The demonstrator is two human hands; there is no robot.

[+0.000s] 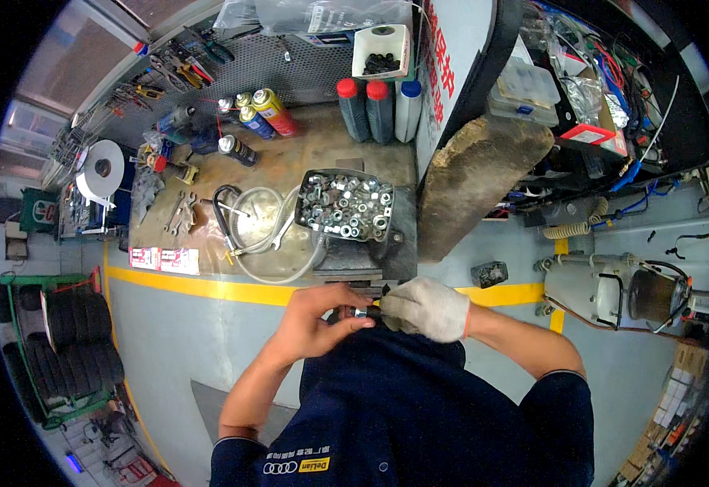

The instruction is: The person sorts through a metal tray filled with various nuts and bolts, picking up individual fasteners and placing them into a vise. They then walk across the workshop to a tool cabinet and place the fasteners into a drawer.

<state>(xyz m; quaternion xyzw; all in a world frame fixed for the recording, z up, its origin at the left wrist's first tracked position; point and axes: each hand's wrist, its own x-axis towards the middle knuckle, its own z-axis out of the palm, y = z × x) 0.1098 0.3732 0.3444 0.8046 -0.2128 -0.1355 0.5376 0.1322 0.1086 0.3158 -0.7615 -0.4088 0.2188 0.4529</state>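
In front of my body, my bare left hand [315, 322] pinches a small dark cylindrical piece with a silver band [362, 312] between thumb and fingers. My right hand [429, 310], in a whitish work glove with darker, soiled fingers, closes on the right end of the same piece. The gloved fingers hide much of that end, and its exact kind is too small to tell. Just beyond my hands, at the bench's front edge, sits a dark metal block [353, 258]. Above it stands a black tray of loose metal nuts [322, 229].
On the metal-topped bench [297, 154] lie a coiled clear hose [245, 264], wrenches [177, 215], spray cans [273, 114] and several bottles [379, 114]. A white box of black parts [381, 61] stands behind. Right are a worn board [484, 174] and a small dark container [489, 273] on the floor.
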